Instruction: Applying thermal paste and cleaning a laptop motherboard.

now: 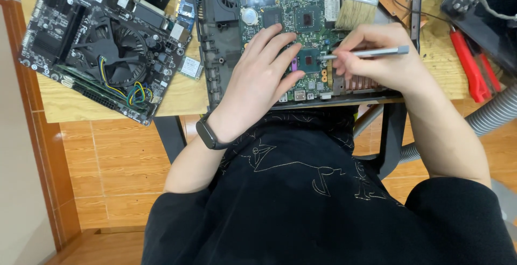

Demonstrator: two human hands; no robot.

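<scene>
Black shirt (pixel 318 200) w/ thin pale line-art fills the lower frame, closest to the lens; both forearms come out of it toward 12 o'clock. Left hand (pixel 258 76) wears a black wrist band (pixel 209 134) and lies flat, palm down, fingers loosely spread, on the green laptop board (pixel 301 23); nothing gripped, it just presses on the board. Right hand (pixel 377 60), at 3 o'clock of the left, is clamped on a slim grey metal tool (pixel 371 53), pinched betw. thumb and fingers like a pen, shaft lying approx. level w/ its far end pointing to 3 o'clock. Tool tip sits at or just over a square dark chip (pixel 309 60) on the board, right betw. the two hands; can't tell if it actually touches. Board sits in a dark open laptop chassis (pixel 218 55) on a light wood table (pixel 75 103), near the table's front edge. At 12 o'clock of the right hand a paint brush (pixel 358 1) w/ pale bristles rests on the board. At 9 o'clock of the left hand, well apart, lies a black desktop board w/ round fan (pixel 110 47) and coloured wires. At 3 o'clock, red-handled pliers (pixel 468 63) lie on the table, and a grey ribbed hose (pixel 493 114) curves past the table edge. Orange-brown floor tiles (pixel 118 168) show at 8 o'clock below the table.
</scene>
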